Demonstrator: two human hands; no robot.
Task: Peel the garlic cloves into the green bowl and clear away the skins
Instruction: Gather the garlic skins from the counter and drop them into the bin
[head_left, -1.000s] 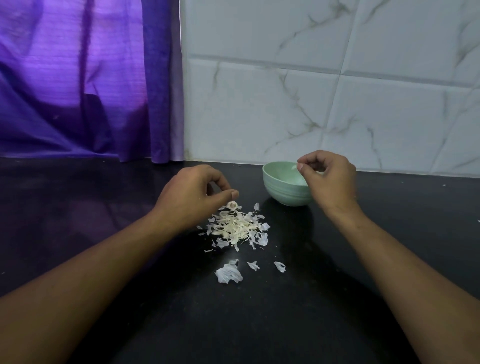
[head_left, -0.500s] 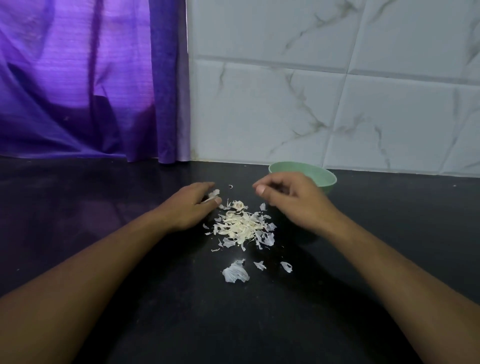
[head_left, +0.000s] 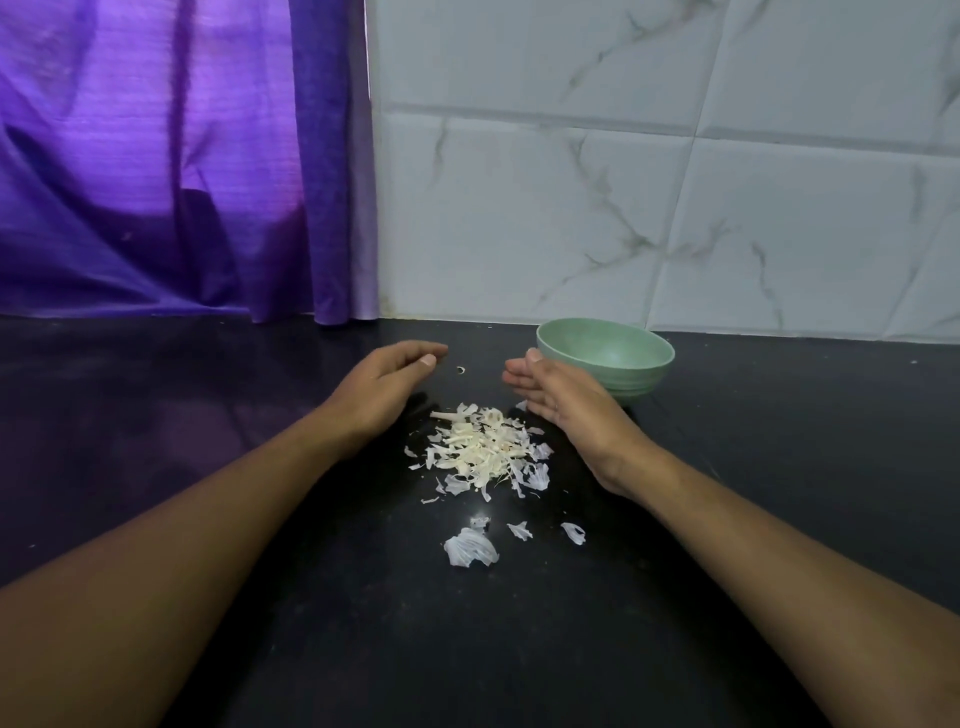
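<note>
Both hands, left hand (head_left: 382, 387) and right hand (head_left: 558, 397), are lying flat and holding nothing, cupping round the skins (head_left: 480, 449) mid-counter (head_left: 156, 441). Next, I think, comes scooping them together.

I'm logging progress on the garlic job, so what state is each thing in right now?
left hand: open, holds nothing
right hand: open, fingers straight, holds nothing
green bowl: upright, contents unclear
skin pile: heaped on counter, not cleared
stray skins: scattered nearer the person
purple curtain: hanging down
</note>
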